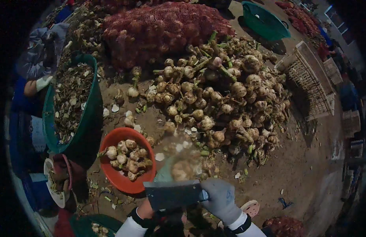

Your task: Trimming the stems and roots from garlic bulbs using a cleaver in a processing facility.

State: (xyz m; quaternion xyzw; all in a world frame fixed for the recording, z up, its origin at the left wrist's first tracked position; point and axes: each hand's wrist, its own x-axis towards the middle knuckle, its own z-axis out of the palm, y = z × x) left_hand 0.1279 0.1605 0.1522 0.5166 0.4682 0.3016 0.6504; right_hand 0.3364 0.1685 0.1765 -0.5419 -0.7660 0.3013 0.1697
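Note:
My right hand [220,200], in a grey glove, grips the handle of a broad-bladed cleaver [172,194]. The blade lies level, pointing left, across my left hand [165,173]. Most of that hand is hidden behind the blade; a blurred pale green glove shows above it, and a bare wrist below. Against the green glove sits a blurred garlic bulb [183,171], which looks larger than those on the ground. Just left of it stands an orange basin [107,174] holding trimmed garlic bulbs [131,155]. Ahead spreads a heap of garlic bulbs [227,91] with roots and stalks.
A red mesh sack [168,26] lies behind the heap. On the left, a co-worker's gloved hand [43,83] is by a green tub [95,97] of peelings. Another green tub [266,22] is at the back, a woven crate [309,83] at right, a green basin [82,223] at lower left.

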